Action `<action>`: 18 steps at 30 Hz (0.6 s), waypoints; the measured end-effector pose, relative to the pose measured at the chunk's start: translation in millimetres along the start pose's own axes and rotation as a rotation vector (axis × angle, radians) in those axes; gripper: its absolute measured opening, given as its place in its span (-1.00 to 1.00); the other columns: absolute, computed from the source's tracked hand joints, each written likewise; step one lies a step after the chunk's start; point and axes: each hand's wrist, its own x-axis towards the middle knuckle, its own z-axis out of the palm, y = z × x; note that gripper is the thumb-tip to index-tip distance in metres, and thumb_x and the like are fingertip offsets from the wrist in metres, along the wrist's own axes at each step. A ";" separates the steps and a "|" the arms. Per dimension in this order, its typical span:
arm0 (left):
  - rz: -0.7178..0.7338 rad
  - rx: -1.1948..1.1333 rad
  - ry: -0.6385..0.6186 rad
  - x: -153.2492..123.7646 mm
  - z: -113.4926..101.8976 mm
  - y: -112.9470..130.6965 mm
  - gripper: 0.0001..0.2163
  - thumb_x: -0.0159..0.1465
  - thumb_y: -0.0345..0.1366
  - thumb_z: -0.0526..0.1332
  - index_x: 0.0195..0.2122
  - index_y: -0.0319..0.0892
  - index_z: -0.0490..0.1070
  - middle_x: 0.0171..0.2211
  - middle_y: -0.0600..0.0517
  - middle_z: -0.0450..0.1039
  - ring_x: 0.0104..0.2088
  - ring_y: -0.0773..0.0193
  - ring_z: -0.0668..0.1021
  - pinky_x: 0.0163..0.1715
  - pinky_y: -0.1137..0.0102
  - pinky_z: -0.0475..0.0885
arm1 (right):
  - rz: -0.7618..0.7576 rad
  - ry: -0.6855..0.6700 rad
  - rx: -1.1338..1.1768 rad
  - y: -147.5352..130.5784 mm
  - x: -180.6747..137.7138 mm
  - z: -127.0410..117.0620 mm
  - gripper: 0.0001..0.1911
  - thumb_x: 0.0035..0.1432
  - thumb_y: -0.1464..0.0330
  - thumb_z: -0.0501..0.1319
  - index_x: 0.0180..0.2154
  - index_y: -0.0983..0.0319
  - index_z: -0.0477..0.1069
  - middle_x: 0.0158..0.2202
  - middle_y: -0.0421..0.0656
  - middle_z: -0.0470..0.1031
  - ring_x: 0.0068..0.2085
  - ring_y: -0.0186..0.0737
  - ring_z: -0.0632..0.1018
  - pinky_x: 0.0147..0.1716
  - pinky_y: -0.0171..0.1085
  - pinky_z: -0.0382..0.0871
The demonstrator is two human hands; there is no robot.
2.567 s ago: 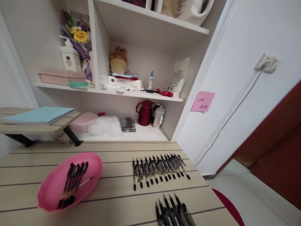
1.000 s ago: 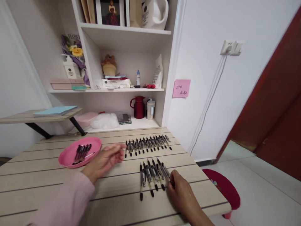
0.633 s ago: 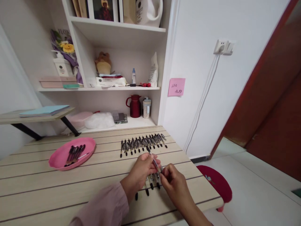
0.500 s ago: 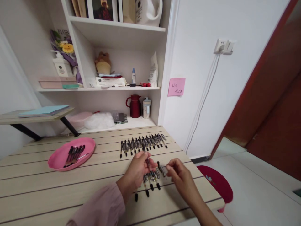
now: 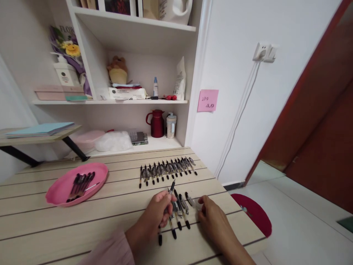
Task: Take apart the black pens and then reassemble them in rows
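Note:
My left hand (image 5: 158, 209) is closed around a black pen (image 5: 172, 187), its pointed end tilted up and away. Below and beside that hand lie several clear-barrelled pens (image 5: 185, 217) with black ends, some partly covered by my fingers. Short clear pieces with black ends, which look like pen caps (image 5: 189, 200), lie among them. My right hand (image 5: 213, 217) rests low over the table just right of these, its fingers curled together by the nearest cap. A pale, see-through bit shows at its fingertips, too blurred to name.
Farther back, a slanted row of pens (image 5: 167, 170) with small clear pieces spans the striped table (image 5: 116, 221). On the left, a pink tray (image 5: 52, 189) holds several dark pens and a white stick. Behind stands a shelf with a red jug (image 5: 157, 124). A red stool (image 5: 255, 213) is at right.
My left hand has shifted down and left with the pen, baring more of the pens beneath. My right hand has lowered slightly toward the table. The view has tilted a little.

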 end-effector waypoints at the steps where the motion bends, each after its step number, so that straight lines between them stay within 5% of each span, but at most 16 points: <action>1: 0.006 0.016 -0.011 -0.3 -0.5 -1.5 -0.77 0.17 -0.13 0.04 -0.34 -0.21 0.27 -0.63 0.20 0.23 -0.80 0.59 0.07 -0.81 0.58 -0.10 | -0.003 0.014 0.032 1.9 0.8 -3.7 -0.70 -0.10 0.51 0.03 -0.25 0.24 0.34 -0.40 -0.12 0.45 -0.38 -0.20 0.46 -0.37 -0.29 0.20; 4: 0.007 0.053 -0.029 1.4 -1.5 -8.4 -0.79 0.16 -0.15 0.04 -0.37 -0.20 0.26 -0.67 0.21 0.23 -0.83 0.59 0.04 -0.82 0.57 -0.14 | -0.024 0.011 0.215 -0.7 9.2 -16.4 -0.78 -0.05 0.44 0.05 -0.36 0.23 0.43 -0.42 -0.11 0.46 -0.34 -0.17 0.46 -0.33 -0.27 0.23; 7: -0.002 0.110 -0.028 5.6 -2.1 -15.2 -0.81 0.15 -0.17 0.03 -0.40 -0.20 0.26 -0.75 0.23 0.19 -0.86 0.57 0.04 -0.83 0.55 -0.19 | 0.048 -0.072 0.544 -19.1 25.3 -27.5 -0.87 -0.05 0.34 0.13 -0.46 0.23 0.42 -0.56 -0.20 0.39 -0.49 -0.25 0.41 -0.50 -0.31 0.20; 11: -0.002 0.145 -0.019 10.4 -3.2 -17.3 -0.81 0.14 -0.18 0.04 -0.42 -0.20 0.27 -0.78 0.23 0.20 -0.88 0.57 0.04 -0.82 0.54 -0.17 | 0.123 -0.149 0.952 -51.7 47.9 -34.1 -0.78 -0.15 0.27 0.28 -0.41 0.26 0.43 -0.60 -0.27 0.32 -0.60 -0.41 0.30 -0.63 -0.38 0.07; 18: 0.024 0.107 -0.029 8.9 -4.4 -12.0 -0.80 0.12 -0.17 0.06 -0.43 -0.21 0.28 -0.79 0.23 0.20 -0.87 0.58 0.02 -0.81 0.53 -0.18 | 0.156 -0.195 1.117 -71.7 61.2 -19.3 -0.70 -0.21 0.23 0.35 -0.40 0.27 0.44 -0.62 -0.31 0.27 -0.63 -0.49 0.22 -0.68 -0.43 -0.04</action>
